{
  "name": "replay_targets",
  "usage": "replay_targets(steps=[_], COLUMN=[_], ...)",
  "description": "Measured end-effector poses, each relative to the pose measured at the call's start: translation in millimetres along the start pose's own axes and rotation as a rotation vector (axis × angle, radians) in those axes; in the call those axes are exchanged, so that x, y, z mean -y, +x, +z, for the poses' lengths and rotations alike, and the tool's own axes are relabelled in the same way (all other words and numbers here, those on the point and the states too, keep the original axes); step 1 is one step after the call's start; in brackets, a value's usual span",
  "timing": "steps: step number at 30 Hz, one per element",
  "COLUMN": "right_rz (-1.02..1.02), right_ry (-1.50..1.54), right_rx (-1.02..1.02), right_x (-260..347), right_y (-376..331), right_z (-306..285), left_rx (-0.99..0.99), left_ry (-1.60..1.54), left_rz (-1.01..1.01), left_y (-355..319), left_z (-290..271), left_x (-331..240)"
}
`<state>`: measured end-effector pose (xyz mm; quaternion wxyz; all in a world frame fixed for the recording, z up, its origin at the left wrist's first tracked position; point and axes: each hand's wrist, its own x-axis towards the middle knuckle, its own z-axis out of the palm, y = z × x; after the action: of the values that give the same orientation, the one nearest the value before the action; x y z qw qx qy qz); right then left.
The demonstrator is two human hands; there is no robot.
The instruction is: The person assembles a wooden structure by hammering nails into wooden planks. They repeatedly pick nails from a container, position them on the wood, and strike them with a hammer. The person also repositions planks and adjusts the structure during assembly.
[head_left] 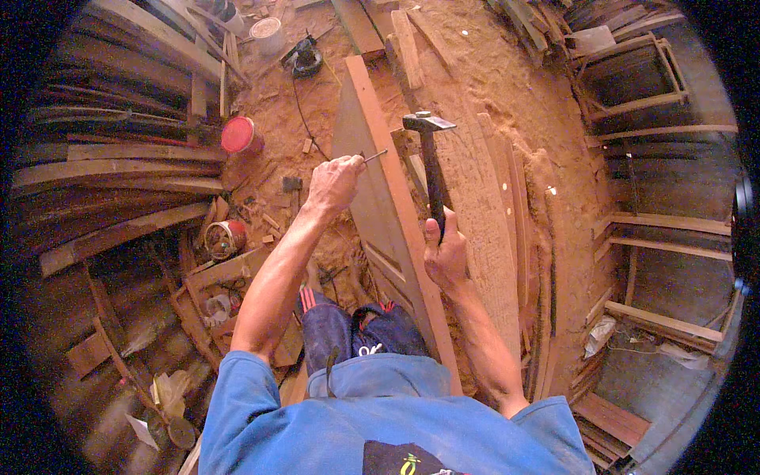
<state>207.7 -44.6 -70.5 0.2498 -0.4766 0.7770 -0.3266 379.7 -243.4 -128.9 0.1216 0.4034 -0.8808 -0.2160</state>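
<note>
My right hand is closed round the dark handle of a hammer, its metal head raised to the right of a wooden door panel. That panel stands on its long edge, and its narrow upper edge runs from between my arms toward the far side. My left hand grips a thin metal rod; its tip lies over the panel's narrow edge. Whether the rod is a nail or a punch I cannot tell. The hammer head is apart from the rod.
Long planks lie to the right of the panel, and stacked timber fills the left. A red-lidded bucket, an open bucket and a corded power tool rest on the sawdust-covered floor. Wooden frames stand at right.
</note>
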Motion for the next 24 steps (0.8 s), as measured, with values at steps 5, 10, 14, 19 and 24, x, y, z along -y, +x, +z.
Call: replay_targets(steps=[5, 10, 14, 19, 24], right_rz=[0.110, -0.117, -0.207, 0.085, -0.070], right_ry=[-0.264, 0.014, -0.205, -0.186, 0.038], right_rx=[0.144, -0.139, -0.130, 0.035, -0.162], right_x=[1, 7, 5, 8, 16], right_y=[13, 0, 1, -1, -2], right_z=[-5, -9, -6, -19, -6], left_rx=[0.027, 0.000, 0.023, 0.047, 0.020], left_ry=[0.073, 0.083, 0.074, 0.104, 0.056], left_rz=[0.044, 0.070, 0.057, 0.068, 0.104], left_y=[0, -1, -3, -2, -2], left_z=[0, -1, -2, -3, -4], left_x=[-1, -2, -5, -4, -1])
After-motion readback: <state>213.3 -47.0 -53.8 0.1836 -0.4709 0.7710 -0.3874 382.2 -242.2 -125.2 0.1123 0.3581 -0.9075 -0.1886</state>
